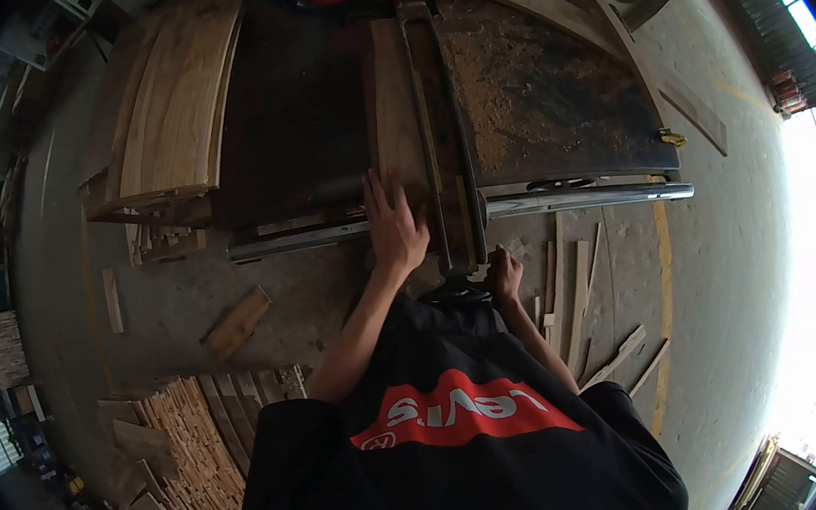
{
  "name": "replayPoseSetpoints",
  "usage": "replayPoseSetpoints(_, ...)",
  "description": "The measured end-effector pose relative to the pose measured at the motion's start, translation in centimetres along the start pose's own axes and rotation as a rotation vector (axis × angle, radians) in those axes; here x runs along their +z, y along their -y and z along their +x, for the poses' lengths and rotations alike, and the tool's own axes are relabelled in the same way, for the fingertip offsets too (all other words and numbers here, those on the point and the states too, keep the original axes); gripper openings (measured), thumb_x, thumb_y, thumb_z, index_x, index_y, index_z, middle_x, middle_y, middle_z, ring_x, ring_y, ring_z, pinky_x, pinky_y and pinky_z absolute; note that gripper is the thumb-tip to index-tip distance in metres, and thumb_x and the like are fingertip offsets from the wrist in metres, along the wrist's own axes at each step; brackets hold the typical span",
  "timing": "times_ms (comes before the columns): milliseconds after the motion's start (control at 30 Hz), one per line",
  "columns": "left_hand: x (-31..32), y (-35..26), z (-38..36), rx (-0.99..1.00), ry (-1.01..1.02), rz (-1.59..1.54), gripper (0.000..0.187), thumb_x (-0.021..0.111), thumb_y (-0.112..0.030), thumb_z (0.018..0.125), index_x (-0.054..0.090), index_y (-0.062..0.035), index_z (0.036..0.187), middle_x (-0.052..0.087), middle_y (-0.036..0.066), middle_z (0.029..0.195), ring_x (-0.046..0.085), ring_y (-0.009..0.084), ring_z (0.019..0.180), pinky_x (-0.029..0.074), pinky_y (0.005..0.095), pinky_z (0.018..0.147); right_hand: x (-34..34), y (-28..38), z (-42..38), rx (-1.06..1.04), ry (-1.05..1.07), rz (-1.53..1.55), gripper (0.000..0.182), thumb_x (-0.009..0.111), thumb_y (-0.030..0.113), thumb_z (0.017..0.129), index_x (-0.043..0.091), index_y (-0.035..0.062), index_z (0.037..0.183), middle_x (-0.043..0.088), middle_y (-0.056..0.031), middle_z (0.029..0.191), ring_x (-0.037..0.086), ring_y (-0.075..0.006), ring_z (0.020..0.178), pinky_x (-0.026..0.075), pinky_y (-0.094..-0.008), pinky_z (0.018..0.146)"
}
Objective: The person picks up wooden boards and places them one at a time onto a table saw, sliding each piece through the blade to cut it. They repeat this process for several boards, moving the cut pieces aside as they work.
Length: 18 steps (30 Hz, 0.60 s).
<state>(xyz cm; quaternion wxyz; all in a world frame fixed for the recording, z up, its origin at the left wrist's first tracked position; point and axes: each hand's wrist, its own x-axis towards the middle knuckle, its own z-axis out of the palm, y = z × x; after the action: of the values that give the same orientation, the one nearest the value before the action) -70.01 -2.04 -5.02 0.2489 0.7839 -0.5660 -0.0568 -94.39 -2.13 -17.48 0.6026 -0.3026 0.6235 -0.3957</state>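
Note:
A long wooden board (pixel 395 115) lies on the dark metal table of a saw bench (pixel 307 115), along the left side of the rip fence (pixel 442 130). My left hand (pixel 397 231) rests over the near end of this board and the front rail, its fingers stretched forward and apart. My right hand (pixel 504 274) is closed beside the near end of the fence, to the right of a black round knob (pixel 458 292). Whatever is inside its fingers is hidden. The saw blade cannot be made out.
Wide planks (pixel 174 100) are stacked on the left. Sawdust (pixel 499 83) and a loose strip (pixel 551 12) lie right of the fence. A steel rail (pixel 593 197) runs along the front. Offcuts (pixel 573 287) and a big pile of thin strips (pixel 195 461) are on the floor.

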Motion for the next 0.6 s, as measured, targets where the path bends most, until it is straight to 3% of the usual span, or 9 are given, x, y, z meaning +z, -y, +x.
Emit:
replayPoseSetpoints(233,1.2,-0.9,0.7,0.008,-0.076,0.109,0.077,0.067,-0.021,0.094,0.033,0.0131,0.154,0.023,0.04,0.161,0.025,0.0532,0.152,0.029,0.0561,0.125,-1.4,-5.0,2.9,0.263,0.096,0.403,0.04,0.056,0.041,0.105,0.061,0.0085,0.083,0.04,0.0036,0.055,0.041,-0.0119,0.043,0.035,-0.0314,0.041)
replayPoseSetpoints(267,1.3,-0.5,0.8,0.01,-0.094,0.093,0.076,0.067,-0.02,0.094,0.034,0.0129,0.154,0.023,0.04,0.161,0.026,0.0528,0.152,0.029,0.0556,0.125,-1.5,-5.1,3.2,0.327,0.205,0.501,0.038,0.055,0.042,0.105,0.06,0.0102,0.084,0.037,0.0038,0.054,0.039,-0.0132,0.042,0.034,-0.0327,0.041)
replayPoseSetpoints(367,1.6,0.4,0.7,0.028,-0.13,0.066,0.07,0.065,-0.02,0.097,0.038,0.0116,0.153,0.027,0.039,0.16,0.028,0.0515,0.152,0.031,0.0544,0.125,-0.9,-6.0,3.8,0.478,0.177,0.578,0.043,0.053,0.046,0.105,0.052,0.0182,0.073,0.028,0.0044,0.049,0.032,-0.0145,0.041,0.029,-0.0323,0.042)
replayPoseSetpoints(400,1.7,0.3,0.7,0.026,-0.141,0.06,0.068,0.065,-0.02,0.098,0.039,0.0112,0.152,0.028,0.038,0.16,0.029,0.0512,0.151,0.032,0.0543,0.124,-0.8,-6.0,3.7,0.535,0.173,0.618,0.041,0.052,0.047,0.105,0.059,0.0138,0.083,0.033,0.0042,0.052,0.032,-0.0148,0.04,0.03,-0.0325,0.043)
replayPoseSetpoints(600,1.9,0.7,0.8,0.034,-0.213,0.058,0.058,0.062,-0.019,0.101,0.046,0.0103,0.149,0.035,0.036,0.157,0.034,0.0509,0.149,0.036,0.0542,0.122,-0.9,-5.7,3.7,0.531,0.27,0.582,0.038,0.054,0.047,0.105,0.059,0.0153,0.084,0.028,0.0056,0.05,0.031,-0.0138,0.041,0.03,-0.032,0.044)
